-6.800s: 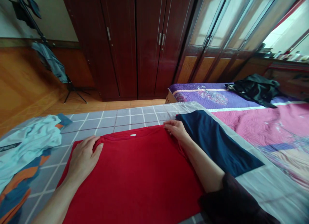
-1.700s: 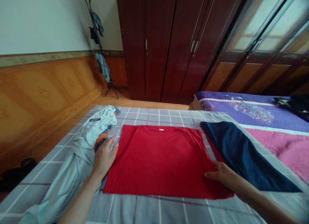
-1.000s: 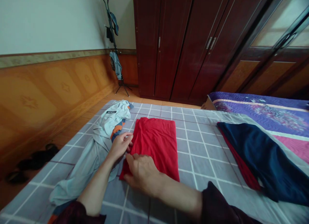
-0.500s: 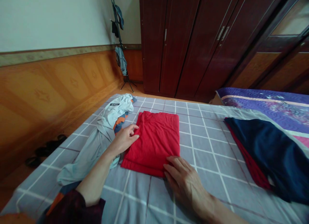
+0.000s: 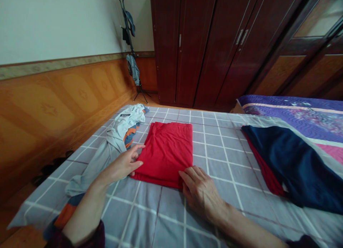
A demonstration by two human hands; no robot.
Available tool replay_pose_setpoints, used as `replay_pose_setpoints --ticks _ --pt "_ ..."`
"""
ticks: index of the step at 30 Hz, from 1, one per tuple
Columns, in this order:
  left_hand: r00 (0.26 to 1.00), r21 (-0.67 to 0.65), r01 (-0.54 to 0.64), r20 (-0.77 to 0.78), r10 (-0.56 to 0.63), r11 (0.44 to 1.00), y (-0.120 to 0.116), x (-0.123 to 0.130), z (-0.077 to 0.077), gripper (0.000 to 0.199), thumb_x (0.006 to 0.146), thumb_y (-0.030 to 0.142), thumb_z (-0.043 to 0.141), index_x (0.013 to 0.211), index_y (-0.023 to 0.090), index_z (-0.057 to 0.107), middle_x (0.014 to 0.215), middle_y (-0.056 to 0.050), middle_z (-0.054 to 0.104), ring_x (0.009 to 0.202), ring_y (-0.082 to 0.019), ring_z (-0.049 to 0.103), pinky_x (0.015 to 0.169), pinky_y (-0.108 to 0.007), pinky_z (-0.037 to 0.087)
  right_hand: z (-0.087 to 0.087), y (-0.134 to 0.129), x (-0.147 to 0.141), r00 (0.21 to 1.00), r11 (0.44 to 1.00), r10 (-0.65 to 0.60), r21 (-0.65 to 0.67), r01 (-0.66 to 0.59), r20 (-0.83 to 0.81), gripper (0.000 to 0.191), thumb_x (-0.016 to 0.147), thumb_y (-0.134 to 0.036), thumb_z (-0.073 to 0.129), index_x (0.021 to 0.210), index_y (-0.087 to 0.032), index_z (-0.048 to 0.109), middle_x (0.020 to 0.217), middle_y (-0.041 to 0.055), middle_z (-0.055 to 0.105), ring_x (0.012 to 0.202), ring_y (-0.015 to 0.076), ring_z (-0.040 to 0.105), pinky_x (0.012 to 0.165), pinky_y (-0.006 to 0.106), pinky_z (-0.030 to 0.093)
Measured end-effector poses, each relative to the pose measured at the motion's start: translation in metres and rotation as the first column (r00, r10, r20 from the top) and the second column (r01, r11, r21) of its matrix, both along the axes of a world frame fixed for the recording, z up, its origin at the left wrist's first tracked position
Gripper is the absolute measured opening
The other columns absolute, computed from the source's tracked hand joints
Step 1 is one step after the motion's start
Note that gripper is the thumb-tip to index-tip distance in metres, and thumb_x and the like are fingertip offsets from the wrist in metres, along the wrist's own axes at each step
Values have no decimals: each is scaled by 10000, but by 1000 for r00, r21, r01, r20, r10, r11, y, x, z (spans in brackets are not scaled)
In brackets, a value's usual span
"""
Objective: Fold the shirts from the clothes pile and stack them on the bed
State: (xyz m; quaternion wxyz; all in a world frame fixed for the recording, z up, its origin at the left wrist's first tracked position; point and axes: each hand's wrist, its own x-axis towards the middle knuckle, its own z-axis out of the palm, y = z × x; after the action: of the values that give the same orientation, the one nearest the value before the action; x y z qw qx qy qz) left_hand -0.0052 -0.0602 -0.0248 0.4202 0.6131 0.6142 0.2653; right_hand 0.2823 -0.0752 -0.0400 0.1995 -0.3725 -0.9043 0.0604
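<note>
A folded red garment [image 5: 166,151] lies nearly square on the bed, lightly creased on top; its exact kind is hidden by the folding. My left hand [image 5: 124,164] is at its left edge, thumb and fingers apart, with the thumb tip at the near left part of the cloth. At the near right corner, my right hand [image 5: 200,191] has its fingers bent over the cloth and the thumb low at the edge, gripping that corner. Left of the red garment, a light grey-green shirt [image 5: 107,148] with a dark label lies in a loose heap over blue and orange clothing [image 5: 130,133].
A navy garment [image 5: 292,158] on top of a dark red one [image 5: 268,173] lies on the right of the checked grey sheet [image 5: 222,162]. Beyond stand a wardrobe [image 5: 198,51] and a coat rack [image 5: 131,41]. Purple bedding [image 5: 289,107] is at the far right.
My left hand has slid nearer along the garment's left edge. My right hand's fingers have bent closer around the near right corner. The view has shifted slightly.
</note>
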Motion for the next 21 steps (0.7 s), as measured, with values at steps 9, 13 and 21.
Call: replay_pose_setpoints --ticks 9,13,21 --pt "818 188 -108 -541 195 976 -22 0 -12 480 743 360 567 1182 171 512 827 -32 617 751 -217 611 678 -306 440 15 -3 5 962 996 92 -18 -90 256 175 739 -54 552 859 -176 588 868 56 590 805 195 517 664 299 415" --pt "840 158 -88 -518 159 983 -21 10 -15 460 762 287 523 1204 169 476 708 9 577 709 -203 599 652 -282 411 11 1 5 948 983 104 112 -143 301 186 794 -5 502 759 -178 562 776 43 581 717 184 498 573 293 385" --pt "998 15 43 -43 -42 999 -50 103 -21 728 758 218 495 1426 158 210 709 18 565 577 -142 535 550 -245 381 33 13 101 979 989 -63 145 35 195 271 813 14 384 744 -184 557 781 49 549 737 184 484 608 296 396"
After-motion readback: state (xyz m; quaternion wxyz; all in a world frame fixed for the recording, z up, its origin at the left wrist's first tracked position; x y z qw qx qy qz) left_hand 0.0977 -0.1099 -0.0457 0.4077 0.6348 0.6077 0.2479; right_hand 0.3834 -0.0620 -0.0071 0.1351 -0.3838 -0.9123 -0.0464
